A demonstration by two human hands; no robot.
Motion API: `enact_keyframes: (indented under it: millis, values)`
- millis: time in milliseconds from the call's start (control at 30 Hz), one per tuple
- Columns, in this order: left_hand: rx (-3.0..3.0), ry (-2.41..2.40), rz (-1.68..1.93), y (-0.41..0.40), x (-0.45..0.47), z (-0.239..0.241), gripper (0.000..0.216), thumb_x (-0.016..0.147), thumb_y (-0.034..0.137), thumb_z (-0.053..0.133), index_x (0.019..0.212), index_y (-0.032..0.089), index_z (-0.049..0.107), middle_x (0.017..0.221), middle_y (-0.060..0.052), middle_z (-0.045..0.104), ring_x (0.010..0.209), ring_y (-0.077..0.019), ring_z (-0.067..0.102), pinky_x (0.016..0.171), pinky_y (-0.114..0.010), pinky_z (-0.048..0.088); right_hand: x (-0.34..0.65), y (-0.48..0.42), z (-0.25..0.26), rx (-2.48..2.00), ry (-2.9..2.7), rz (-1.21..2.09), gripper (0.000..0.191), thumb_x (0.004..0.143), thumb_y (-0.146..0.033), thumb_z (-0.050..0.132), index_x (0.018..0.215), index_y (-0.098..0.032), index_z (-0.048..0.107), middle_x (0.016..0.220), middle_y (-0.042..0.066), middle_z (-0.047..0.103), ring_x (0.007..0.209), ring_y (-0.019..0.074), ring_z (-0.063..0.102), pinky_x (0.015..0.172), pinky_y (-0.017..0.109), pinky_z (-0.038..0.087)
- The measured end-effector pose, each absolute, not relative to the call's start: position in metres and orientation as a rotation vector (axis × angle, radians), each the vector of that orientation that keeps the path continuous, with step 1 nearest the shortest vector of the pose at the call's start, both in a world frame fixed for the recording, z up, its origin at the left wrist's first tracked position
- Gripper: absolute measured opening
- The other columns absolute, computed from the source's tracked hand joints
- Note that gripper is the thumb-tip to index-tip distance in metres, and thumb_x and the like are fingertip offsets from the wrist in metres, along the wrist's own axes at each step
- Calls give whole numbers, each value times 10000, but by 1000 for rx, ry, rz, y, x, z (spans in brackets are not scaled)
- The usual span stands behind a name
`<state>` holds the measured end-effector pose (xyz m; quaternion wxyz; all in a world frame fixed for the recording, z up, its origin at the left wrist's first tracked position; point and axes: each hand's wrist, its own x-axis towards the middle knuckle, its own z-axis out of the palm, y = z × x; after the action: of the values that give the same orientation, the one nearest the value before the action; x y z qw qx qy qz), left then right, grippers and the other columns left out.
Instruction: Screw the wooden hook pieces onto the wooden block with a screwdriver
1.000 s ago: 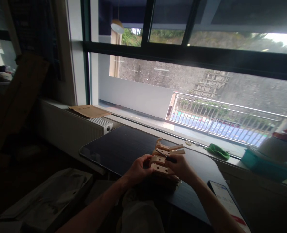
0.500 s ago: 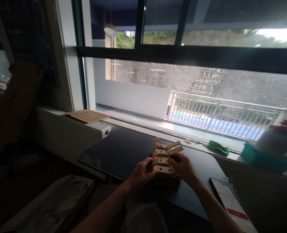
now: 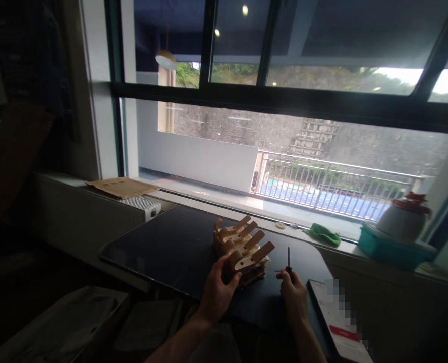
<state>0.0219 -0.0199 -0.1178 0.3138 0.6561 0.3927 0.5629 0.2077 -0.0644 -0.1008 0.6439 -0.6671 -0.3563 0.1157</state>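
Ok, bottom centre: left hand (image 3: 217, 295) is clamped on the near end of the wooden assembly (image 3: 242, 247), fingers curled round its left side. Right hand (image 3: 294, 297), just right of it, is fisted round the handle of a small screwdriver (image 3: 288, 267). The shaft is upright and clear of the wood. Assembly sits on the dark table (image 3: 163, 242), centre frame, with 4 slats angled up toward the right. Lower right: a flat sheet or phone (image 3: 337, 322) at the table edge, partly blurred. Further back on the sill, right of centre: green cloth (image 3: 324, 234), then a teal tub (image 3: 388, 249) with a white pot (image 3: 401, 222) on it. Sill, left: cardboard sheet (image 3: 120, 186), small white box (image 3: 143, 205).
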Motion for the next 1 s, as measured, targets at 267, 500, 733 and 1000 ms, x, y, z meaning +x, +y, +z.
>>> enact_keyframes:
  millis: [267, 500, 733, 1000]
  values:
    - [1784, 1020, 1327, -22, -18, -90, 325, 766, 242, 585, 1081, 166, 580, 1018, -52, 678, 946, -201, 625, 858, -293, 488, 219, -58, -127, -1686, -1062, 331, 358, 695, -505, 515, 772, -187, 661, 700, 48, 681, 678, 221, 614, 603, 283, 430]
    - [1943, 1021, 1221, -41, -13, -82, 427, 715, 231, 653, 1133, 182, 579, 1091, -64, 661, 974, -215, 623, 856, -279, 494, 220, -34, -119, -1922, -1251, 301, 187, 667, -377, 543, 613, -222, 631, 656, 81, 665, 699, 273, 613, 594, 320, 375]
    - [2223, 1175, 1433, 11, -32, -25, 219, 828, 245, 468, 972, 161, 610, 922, -64, 659, 895, -193, 607, 875, -316, 454, 250, -47, -104, -1829, -1165, 355, 435, 755, -538, 447, 796, -172, 677, 646, 34, 636, 607, 188, 584, 538, 268, 410]
    - [2522, 1011, 357, 96, 24, 11, 534, 606, 383, 712, 1102, 208, 625, 1166, -76, 628, 1065, -282, 566, 894, -324, 432, 226, -75, -84, -1558, -920, 405, 467, 649, -598, 625, 803, -160, 677, 599, 0, 599, 558, 146, 534, 486, 232, 408]
